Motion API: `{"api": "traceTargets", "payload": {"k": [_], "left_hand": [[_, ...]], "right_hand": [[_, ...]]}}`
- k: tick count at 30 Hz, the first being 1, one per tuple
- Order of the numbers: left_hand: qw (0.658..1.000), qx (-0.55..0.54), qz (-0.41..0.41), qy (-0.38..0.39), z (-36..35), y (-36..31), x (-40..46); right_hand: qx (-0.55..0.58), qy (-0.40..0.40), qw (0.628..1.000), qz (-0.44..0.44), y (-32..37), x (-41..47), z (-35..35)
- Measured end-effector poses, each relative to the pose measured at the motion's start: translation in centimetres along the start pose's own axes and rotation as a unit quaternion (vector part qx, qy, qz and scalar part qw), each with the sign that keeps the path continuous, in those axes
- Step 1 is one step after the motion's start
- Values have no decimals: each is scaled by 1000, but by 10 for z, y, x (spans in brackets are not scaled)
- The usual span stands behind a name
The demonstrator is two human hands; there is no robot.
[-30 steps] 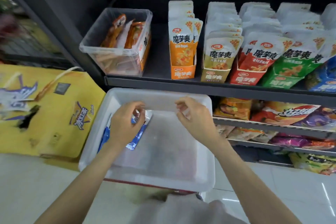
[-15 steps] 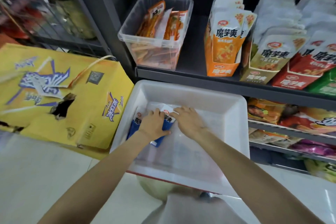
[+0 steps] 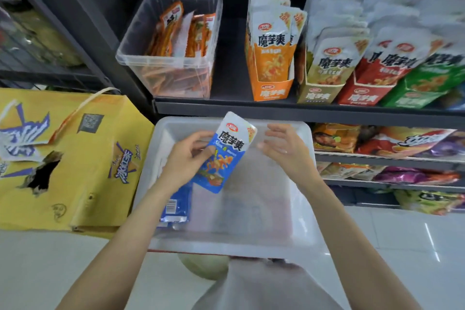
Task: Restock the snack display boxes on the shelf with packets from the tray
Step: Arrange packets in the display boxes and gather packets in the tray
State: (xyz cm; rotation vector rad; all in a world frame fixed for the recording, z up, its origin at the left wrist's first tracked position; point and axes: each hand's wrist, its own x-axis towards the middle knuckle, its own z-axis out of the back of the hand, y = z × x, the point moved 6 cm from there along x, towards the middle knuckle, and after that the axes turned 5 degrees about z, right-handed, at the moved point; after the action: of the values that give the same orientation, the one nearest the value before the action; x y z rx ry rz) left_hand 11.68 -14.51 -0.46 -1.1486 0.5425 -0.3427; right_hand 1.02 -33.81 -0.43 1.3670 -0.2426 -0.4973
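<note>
now the left hand [image 3: 185, 158] pinches a blue-and-white foil snack packet [image 3: 221, 156] above the white plastic tray [image 3: 299, 184]; the right hand [image 3: 284, 148] hovers relaxed, empty. next: find a matching box far right on the shelf.

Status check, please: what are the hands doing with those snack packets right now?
Left hand holds blue packet above tray. Right hand open, empty, beside it. More blue packets in tray. Nothing in the way.

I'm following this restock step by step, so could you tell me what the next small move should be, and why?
Probably carry the blue packet up and right toward the shelf's far end. The left hand already holds it clear of the tray, the right hand is free, and blue only shows past the green box.
</note>
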Motion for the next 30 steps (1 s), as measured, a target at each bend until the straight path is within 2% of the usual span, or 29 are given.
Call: {"api": "traceTargets", "payload": {"k": [3,7,9,11,12,15,18,22,27,30], "left_hand": [[998,-55,4,36,-18,-26,1],[994,-65,-24,87,-63,-56,0],[995,-33,-49,83,-87,-67,-3],[993,53,-96,47,-108,-78,-6],[984,115,-135,19,-120,-86,-7],[927,248,-274,-59,-160,-117,-11],[891,256,-361,-104,-204,-148,-11],[857,224,-449,-122,-265,-194,-10],[827,283,-484,-50,-357,-232,14],[807,371,-458,-32,-402,-237,34]], "right_hand": [[111,14,992,-52,12,-11,13],[82,-4,996,-22,23,-13,39],[54,-22,998,17,25,-14,59],[34,-54,996,58,27,-19,86],[23,-69,995,74,28,-22,100],[-14,-109,989,97,26,-35,150],[-22,-158,977,139,25,-49,216],[14,-280,942,186,29,-73,324],[85,-393,876,267,46,-80,421],[114,-374,879,272,44,-56,447]]}}
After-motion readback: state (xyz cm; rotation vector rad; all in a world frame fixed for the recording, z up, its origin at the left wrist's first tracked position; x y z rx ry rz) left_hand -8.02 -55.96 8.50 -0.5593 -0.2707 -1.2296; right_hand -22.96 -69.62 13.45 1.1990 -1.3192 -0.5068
